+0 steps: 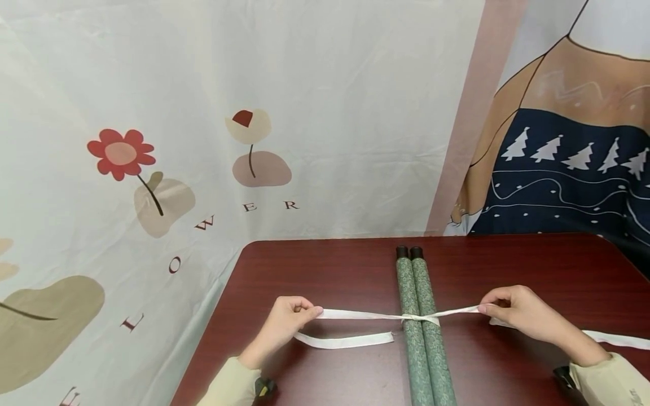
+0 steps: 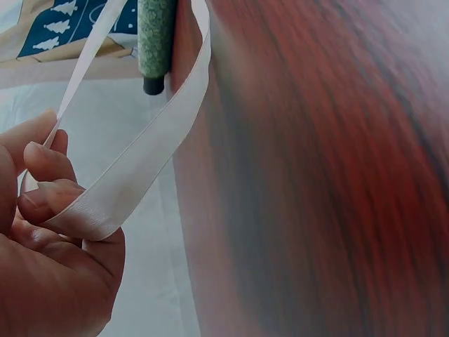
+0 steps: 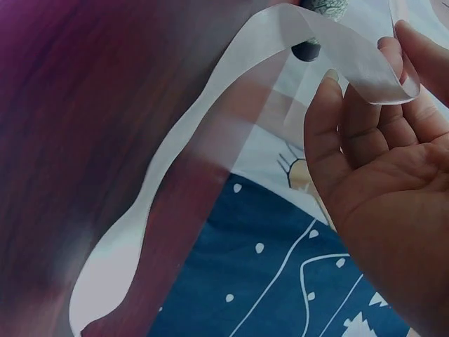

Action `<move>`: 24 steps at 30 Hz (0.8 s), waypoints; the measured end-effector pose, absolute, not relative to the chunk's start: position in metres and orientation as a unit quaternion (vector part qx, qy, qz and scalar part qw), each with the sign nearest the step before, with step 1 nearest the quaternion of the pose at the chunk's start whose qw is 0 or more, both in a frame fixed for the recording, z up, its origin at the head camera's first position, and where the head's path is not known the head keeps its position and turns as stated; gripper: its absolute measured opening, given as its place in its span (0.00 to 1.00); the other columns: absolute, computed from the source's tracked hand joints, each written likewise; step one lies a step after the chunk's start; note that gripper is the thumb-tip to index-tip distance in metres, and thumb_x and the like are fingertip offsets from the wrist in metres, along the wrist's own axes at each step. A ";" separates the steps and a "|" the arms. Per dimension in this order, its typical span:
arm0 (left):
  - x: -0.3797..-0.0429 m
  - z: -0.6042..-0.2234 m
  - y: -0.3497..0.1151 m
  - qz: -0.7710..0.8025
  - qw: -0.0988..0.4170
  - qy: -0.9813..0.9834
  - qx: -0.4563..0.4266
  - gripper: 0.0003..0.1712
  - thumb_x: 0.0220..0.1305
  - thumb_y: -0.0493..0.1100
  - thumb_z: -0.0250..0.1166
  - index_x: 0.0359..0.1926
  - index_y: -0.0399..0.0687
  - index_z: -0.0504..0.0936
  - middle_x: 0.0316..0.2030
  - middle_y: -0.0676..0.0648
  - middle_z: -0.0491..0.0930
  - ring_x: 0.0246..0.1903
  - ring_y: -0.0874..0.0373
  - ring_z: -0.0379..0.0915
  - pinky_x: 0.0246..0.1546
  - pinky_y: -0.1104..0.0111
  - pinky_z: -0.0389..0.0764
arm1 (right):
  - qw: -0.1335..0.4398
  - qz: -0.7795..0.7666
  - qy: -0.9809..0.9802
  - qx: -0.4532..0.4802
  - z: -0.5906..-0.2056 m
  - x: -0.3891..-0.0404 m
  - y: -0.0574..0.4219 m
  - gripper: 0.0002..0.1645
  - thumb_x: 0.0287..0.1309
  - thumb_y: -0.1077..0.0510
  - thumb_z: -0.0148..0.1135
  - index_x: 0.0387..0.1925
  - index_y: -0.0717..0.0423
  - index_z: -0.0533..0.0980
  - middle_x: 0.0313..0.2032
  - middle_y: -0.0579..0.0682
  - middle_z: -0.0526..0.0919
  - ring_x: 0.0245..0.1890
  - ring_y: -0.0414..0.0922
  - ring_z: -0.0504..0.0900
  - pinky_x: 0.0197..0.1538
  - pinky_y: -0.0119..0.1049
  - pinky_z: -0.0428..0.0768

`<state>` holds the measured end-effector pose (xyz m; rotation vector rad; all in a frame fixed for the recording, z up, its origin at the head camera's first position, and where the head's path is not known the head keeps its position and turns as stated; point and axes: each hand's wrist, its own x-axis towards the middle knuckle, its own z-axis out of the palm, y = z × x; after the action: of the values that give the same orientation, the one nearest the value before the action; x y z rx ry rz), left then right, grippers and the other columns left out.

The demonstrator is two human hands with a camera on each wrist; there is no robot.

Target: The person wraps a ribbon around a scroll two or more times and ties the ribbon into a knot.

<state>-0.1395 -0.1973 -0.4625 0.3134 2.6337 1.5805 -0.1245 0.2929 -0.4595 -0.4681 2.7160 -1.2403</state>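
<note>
Two green patterned scroll rolls with black end knobs lie side by side on the table. A white ribbon crosses over them and is wound around both near their middle. On the left, my left hand pinches one side of the ribbon between thumb and fingers, pulled out straight; its loose tail hangs back toward the rolls. My right hand pinches the other side to the right of the rolls. From that hand a long ribbon tail trails over the table in the right wrist view.
The dark red wooden table holds the rolls. Behind it hangs a pale cloth printed with flowers and letters, with a figure in a navy tree pattern at the right. Dark wrist bands sit at the cuffs.
</note>
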 end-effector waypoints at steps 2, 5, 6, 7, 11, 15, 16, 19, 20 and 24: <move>-0.140 -0.464 -0.201 0.510 0.035 0.854 0.096 0.14 0.51 0.52 0.71 0.22 0.47 0.83 0.10 0.54 0.64 0.12 0.64 0.55 0.11 0.75 0.54 | 0.055 -0.402 0.901 -0.154 -0.461 -0.124 0.296 0.11 0.55 0.49 0.65 0.31 0.52 0.81 0.21 0.46 0.81 0.20 0.41 0.75 0.22 0.32 0.76; -0.141 -0.466 -0.207 0.502 0.039 0.859 0.094 0.14 0.51 0.51 0.71 0.22 0.45 0.84 0.09 0.54 0.65 0.11 0.65 0.54 0.11 0.75 0.54 | 0.036 -0.383 0.911 -0.149 -0.463 -0.124 0.301 0.10 0.54 0.47 0.65 0.29 0.48 0.81 0.21 0.44 0.81 0.22 0.39 0.74 0.24 0.31 0.74; -0.141 -0.466 -0.209 0.499 0.039 0.861 0.095 0.14 0.51 0.51 0.71 0.22 0.45 0.84 0.09 0.53 0.65 0.11 0.65 0.54 0.11 0.75 0.54 | 0.030 -0.376 0.914 -0.147 -0.463 -0.124 0.303 0.09 0.54 0.47 0.65 0.28 0.47 0.81 0.21 0.43 0.81 0.22 0.38 0.73 0.24 0.31 0.73; -0.141 -0.467 -0.210 0.495 0.040 0.863 0.094 0.14 0.51 0.50 0.71 0.22 0.45 0.84 0.09 0.53 0.65 0.11 0.65 0.54 0.11 0.74 0.53 | 0.026 -0.373 0.916 -0.146 -0.463 -0.123 0.305 0.08 0.54 0.47 0.66 0.28 0.47 0.81 0.21 0.42 0.81 0.22 0.38 0.73 0.24 0.31 0.73; -0.142 -0.471 -0.216 0.473 0.040 0.875 0.094 0.12 0.52 0.49 0.71 0.20 0.48 0.83 0.09 0.53 0.64 0.10 0.67 0.53 0.11 0.74 0.52 | 0.014 -0.364 0.919 -0.149 -0.465 -0.123 0.311 0.06 0.53 0.49 0.66 0.26 0.45 0.81 0.20 0.41 0.80 0.21 0.37 0.70 0.21 0.30 0.69; -0.143 -0.478 -0.218 0.441 0.040 0.891 0.097 0.11 0.52 0.49 0.71 0.19 0.51 0.83 0.08 0.55 0.63 0.10 0.69 0.52 0.11 0.75 0.52 | 0.024 -0.369 0.916 -0.157 -0.468 -0.124 0.316 0.05 0.54 0.51 0.66 0.27 0.46 0.81 0.21 0.41 0.80 0.20 0.36 0.70 0.21 0.29 0.69; -0.143 -0.479 -0.219 0.434 0.040 0.894 0.099 0.11 0.52 0.48 0.71 0.19 0.52 0.82 0.08 0.56 0.63 0.11 0.69 0.52 0.11 0.75 0.52 | 0.027 -0.370 0.915 -0.161 -0.469 -0.124 0.317 0.05 0.54 0.52 0.66 0.27 0.47 0.81 0.21 0.42 0.80 0.20 0.36 0.71 0.21 0.29 0.70; -0.144 -0.483 -0.220 0.420 0.036 0.900 0.111 0.10 0.52 0.47 0.71 0.18 0.53 0.82 0.09 0.58 0.63 0.11 0.69 0.52 0.12 0.76 0.52 | 0.042 -0.377 0.910 -0.170 -0.472 -0.126 0.320 0.04 0.55 0.54 0.65 0.28 0.48 0.81 0.21 0.42 0.80 0.20 0.36 0.71 0.21 0.30 0.71; -0.144 -0.484 -0.220 0.417 0.035 0.901 0.115 0.10 0.52 0.46 0.71 0.18 0.53 0.82 0.09 0.58 0.64 0.11 0.70 0.52 0.12 0.76 0.52 | 0.045 -0.379 0.908 -0.172 -0.473 -0.127 0.321 0.04 0.56 0.54 0.64 0.27 0.48 0.81 0.20 0.42 0.80 0.19 0.36 0.71 0.20 0.30 0.71; -0.145 -0.485 -0.221 0.408 0.032 0.905 0.119 0.10 0.52 0.46 0.71 0.18 0.52 0.82 0.09 0.59 0.65 0.12 0.70 0.52 0.12 0.76 0.53 | 0.048 -0.383 0.904 -0.182 -0.477 -0.128 0.323 0.04 0.55 0.56 0.65 0.26 0.48 0.81 0.19 0.41 0.79 0.18 0.35 0.70 0.18 0.29 0.70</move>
<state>-0.1445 -0.2208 -0.4847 0.3678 2.7846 1.2563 -0.1280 0.3228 -0.4769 -0.5545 2.7568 -1.1680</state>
